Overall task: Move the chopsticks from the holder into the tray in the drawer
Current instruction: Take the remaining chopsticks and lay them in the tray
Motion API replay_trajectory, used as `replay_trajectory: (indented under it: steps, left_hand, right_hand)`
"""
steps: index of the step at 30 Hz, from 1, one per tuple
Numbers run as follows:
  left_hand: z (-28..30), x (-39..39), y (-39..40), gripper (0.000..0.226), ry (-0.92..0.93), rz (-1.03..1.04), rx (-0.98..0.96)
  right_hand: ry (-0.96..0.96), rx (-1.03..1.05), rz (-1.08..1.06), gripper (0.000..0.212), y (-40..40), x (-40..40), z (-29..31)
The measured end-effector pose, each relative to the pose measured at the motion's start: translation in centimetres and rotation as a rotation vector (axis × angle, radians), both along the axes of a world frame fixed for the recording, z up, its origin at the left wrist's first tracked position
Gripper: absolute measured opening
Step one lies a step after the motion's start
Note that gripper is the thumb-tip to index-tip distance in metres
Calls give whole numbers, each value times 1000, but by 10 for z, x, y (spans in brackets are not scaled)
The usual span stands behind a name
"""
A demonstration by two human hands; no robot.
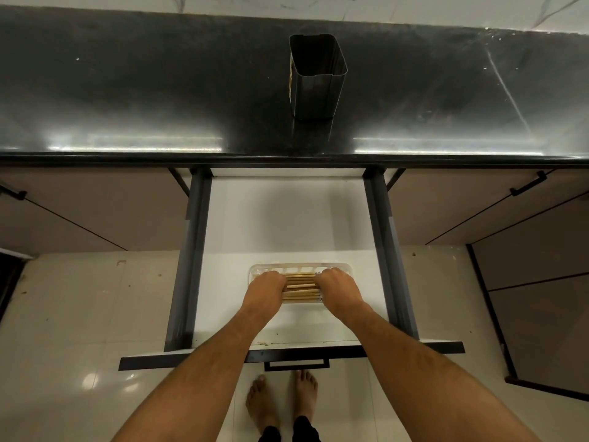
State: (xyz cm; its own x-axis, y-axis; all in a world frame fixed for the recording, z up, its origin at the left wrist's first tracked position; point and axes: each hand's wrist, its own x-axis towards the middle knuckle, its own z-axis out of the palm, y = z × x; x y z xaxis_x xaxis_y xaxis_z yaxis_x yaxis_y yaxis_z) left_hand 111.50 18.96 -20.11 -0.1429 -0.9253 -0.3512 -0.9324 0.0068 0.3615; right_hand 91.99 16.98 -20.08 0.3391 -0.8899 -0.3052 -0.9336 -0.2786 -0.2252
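Observation:
Several wooden chopsticks (pixel 300 287) lie side by side in a clear plastic tray (pixel 299 267) on the white floor of the open drawer (pixel 287 218). My left hand (pixel 264 290) rests palm down on the chopsticks' left ends, and my right hand (pixel 339 288) covers their right ends. Both hands have fingers curled over the sticks, so the ends are hidden. The dark rectangular holder (pixel 315 78) stands upright on the black countertop (pixel 127 90), and no chopsticks show in it.
The drawer's dark side rails (pixel 191 250) flank the white floor, and its front panel with a handle (pixel 296 363) is nearest me. Closed cabinet doors stand on both sides. My bare feet (pixel 280 400) are on the tiled floor below.

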Motion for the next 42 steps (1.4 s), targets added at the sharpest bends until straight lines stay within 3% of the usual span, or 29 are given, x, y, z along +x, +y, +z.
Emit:
replay_trajectory:
  steps: [4,7,11,15,20,39,42]
  left_hand:
    - [2,3,3,16,82,102,-51]
    - [6,8,5,15,160,124,-239]
    - [11,13,9,21,306,358,-453]
    - [11,11,10,35,558,915,-219]
    - [-1,13,16,30,747,1246,29]
    - [2,16,18,26,623,1105,140]
    - [14,14,23,37,544,989,78]
  right_hand:
    - [-63,-70,-6,26,3,-5,3]
    - [-196,-258,-64,13,9,-13,8]
    - [-449,-463,-426,16,15,-20,14]
    - [-529,-73,-982,47,14,-22,12]
    - [-612,165,-1125,47,21,-24,-2]
    - [-490,228,-1028,40,21,-12,9]
    - [-432,162,-942,39,23,-11,20]
